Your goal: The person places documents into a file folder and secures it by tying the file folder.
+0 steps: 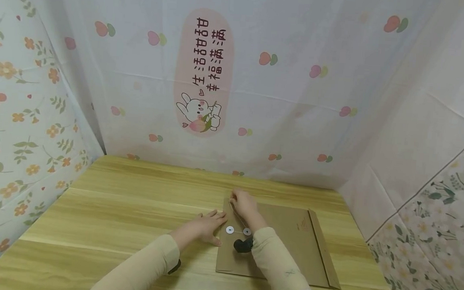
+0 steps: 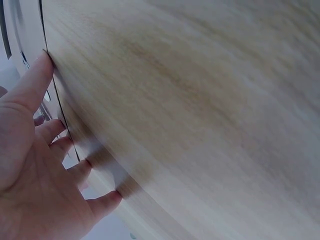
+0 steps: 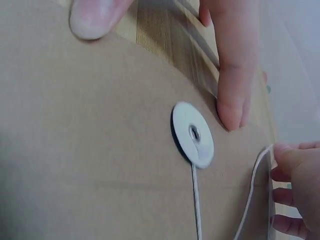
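Note:
A brown kraft paper document envelope [image 1: 283,250] lies flat on the table, with two white button discs near its left edge. My left hand [image 1: 207,227] spreads its fingers along that edge, thumb and fingertips touching the paper in the left wrist view. Between the left disc [image 1: 230,229] and the right disc [image 1: 247,231] runs a thin string. Its free end is pinched by my right hand [image 1: 245,204] near the envelope's top left corner. Close up in the right wrist view, the white string [image 3: 251,195] rises to my right fingertips. Part of the envelope is hidden under my right forearm.
The wood-grain table [image 1: 133,201] extends left of the envelope and a little beyond its right flap [image 1: 323,248]. A white curtain [image 1: 290,108] with fruit prints hangs behind the table. Floral cloth [image 1: 27,101] hangs at the left side, with more cloth at the right.

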Demonstrator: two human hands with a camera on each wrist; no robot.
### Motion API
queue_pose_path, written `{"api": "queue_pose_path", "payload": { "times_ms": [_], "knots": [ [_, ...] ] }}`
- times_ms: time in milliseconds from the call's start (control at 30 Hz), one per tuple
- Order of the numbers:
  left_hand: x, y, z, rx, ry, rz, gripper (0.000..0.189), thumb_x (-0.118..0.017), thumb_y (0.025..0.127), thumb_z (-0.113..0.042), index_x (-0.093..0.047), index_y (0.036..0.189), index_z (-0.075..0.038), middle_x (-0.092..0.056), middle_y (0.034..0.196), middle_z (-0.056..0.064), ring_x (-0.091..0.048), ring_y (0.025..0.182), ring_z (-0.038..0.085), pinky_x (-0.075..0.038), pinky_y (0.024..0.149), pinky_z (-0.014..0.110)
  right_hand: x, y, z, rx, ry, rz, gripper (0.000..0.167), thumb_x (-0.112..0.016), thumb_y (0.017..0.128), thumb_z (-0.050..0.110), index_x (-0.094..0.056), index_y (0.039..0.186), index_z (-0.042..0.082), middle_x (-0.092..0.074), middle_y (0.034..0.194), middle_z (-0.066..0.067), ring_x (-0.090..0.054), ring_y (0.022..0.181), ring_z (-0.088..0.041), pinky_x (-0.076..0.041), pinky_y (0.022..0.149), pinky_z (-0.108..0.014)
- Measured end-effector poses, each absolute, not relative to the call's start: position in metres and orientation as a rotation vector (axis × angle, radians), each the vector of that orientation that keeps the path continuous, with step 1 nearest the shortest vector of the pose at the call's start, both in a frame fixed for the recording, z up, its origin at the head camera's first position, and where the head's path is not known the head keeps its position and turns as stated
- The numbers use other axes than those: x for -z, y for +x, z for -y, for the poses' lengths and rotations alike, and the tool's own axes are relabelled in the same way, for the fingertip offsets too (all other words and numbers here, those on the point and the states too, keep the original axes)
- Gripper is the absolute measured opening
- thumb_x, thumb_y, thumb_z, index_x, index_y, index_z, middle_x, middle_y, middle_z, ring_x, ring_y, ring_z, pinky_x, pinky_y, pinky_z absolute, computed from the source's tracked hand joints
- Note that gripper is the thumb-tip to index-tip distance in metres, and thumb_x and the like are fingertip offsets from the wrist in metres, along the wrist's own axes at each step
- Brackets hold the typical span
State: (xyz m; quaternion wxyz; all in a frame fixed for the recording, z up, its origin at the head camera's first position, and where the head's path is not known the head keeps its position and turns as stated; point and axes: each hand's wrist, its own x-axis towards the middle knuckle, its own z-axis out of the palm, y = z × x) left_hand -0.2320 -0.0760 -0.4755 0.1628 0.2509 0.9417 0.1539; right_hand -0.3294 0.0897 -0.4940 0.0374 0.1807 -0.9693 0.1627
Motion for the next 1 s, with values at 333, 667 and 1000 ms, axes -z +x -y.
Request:
{"api": "queue_pose_path", "payload": {
  "times_ms": [333,667,1000],
  "knots": [
    [0.476,-0.231,0.075,-0.434,0.715,-2.689,0.083,-0.074,0.081,-0.041,-0.036,0.148,-0.01,-0.025,0.156,0.005,-0.017,0.142,0.03,-0.02,0.107,0.062,0.493,-0.329,-0.125,-0.785,0.612,2.956,0.029,-0.066,0.091,0.019,-0.065,0.115,0.004,-0.065,0.114,-0.012,-0.062,0.104,-0.03,-0.05,0.086,-0.046],
    [0.474,-0.231,0.077,-0.477,0.711,-2.672,0.083,-0.074,0.082,-0.039,-0.035,0.148,-0.009,-0.023,0.156,0.005,-0.015,0.143,0.03,-0.017,0.108,0.063,0.49,-0.324,-0.172,-0.866,0.784,3.02,0.056,-0.076,0.082,0.026,-0.057,0.126,-0.004,-0.057,0.127,-0.019,-0.048,0.121,-0.038,-0.037,0.102,-0.05],
    [0.474,-0.231,0.076,-0.461,0.74,-2.671,0.084,-0.074,0.081,-0.04,-0.034,0.148,-0.008,-0.022,0.156,0.007,-0.016,0.142,0.032,-0.018,0.106,0.064,0.48,-0.304,-0.199,-0.763,0.861,3.189,0.086,-0.082,0.075,0.034,-0.042,0.139,-0.007,-0.033,0.144,-0.031,-0.028,0.133,-0.047,-0.026,0.107,-0.056]
  ]
}}
